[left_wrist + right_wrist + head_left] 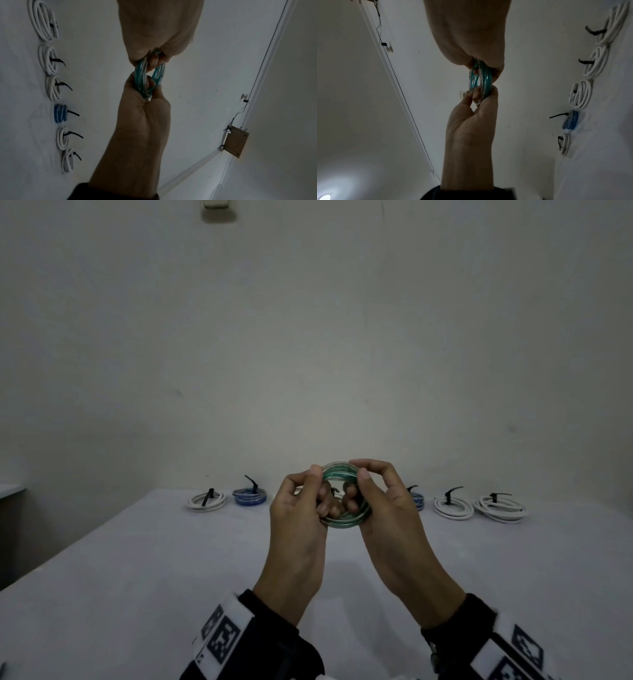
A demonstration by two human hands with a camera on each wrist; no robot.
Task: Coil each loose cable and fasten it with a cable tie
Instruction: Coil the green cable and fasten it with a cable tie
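Dim, bare room with pale walls and a white tabletop.

Plain off-white wall straight ahead, faintly scuffed, with a small pale fixture mounted at its top edge. Tabletop spread wide across the lower half, meeting the wall at the back. A darker gap at far left, with the corner of another pale surface just beside it. Overhead, a white ceiling edged by moulding, a thin dark wire running along that edge. A small wooden board fixed up near the moulding. Soft glow from a round ceiling light low in the right wrist view.
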